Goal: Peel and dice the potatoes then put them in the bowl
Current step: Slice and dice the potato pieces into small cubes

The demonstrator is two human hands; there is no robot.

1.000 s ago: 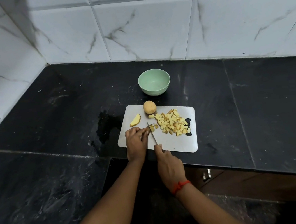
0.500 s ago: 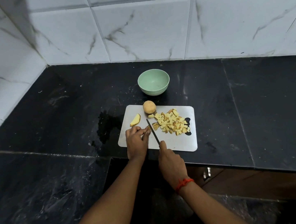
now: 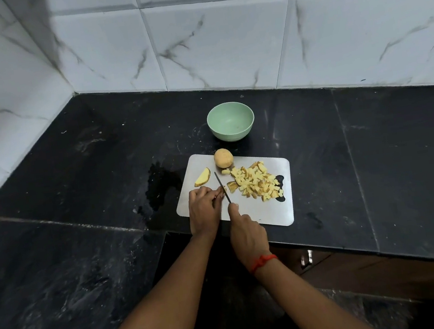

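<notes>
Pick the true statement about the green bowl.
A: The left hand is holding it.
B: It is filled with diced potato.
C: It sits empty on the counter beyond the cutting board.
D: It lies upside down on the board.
C: the green bowl stands upright and empty on the counter past the far edge of the cutting board, while the diced potato lies heaped on the board.
</notes>
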